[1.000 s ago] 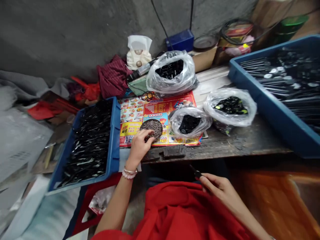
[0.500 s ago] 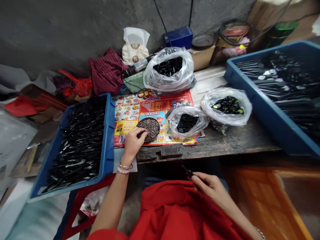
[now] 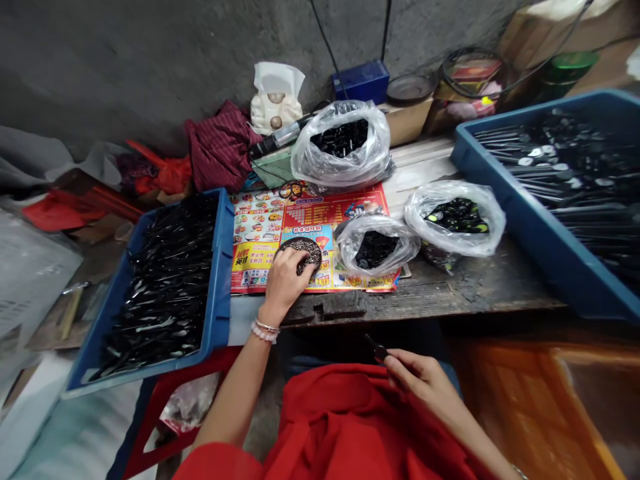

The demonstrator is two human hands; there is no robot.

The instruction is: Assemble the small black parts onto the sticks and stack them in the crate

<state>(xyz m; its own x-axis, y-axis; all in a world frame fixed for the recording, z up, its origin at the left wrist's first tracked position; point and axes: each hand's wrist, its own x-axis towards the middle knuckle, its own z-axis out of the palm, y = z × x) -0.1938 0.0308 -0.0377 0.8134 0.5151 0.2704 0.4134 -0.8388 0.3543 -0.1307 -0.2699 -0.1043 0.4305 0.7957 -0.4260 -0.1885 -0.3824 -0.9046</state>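
Note:
My left hand reaches over a round dark dish of small shiny metal pieces, perhaps rivets or screws. Its fingers are bent down together among the pieces, and whatever the tips pinch is hidden. Beneath the dish lies a colourful printed flyer. In front of the table edge, above my red-clothed lap, my right hand is closed round a slim black part. That part has a thin end pointing up and left and a wider rounded end at my fingers; its exact kind is unclear.
At left, a blue crate holds many slim black parts. Clear plastic bags of black pieces stand right of the dish: a small bag, another bag and a larger one behind. A big blue bin is at right.
My left hand has moved slightly right and further over the dish, its fingers now covering more of the metal pieces. My right hand keeps the black part in nearly the same place.

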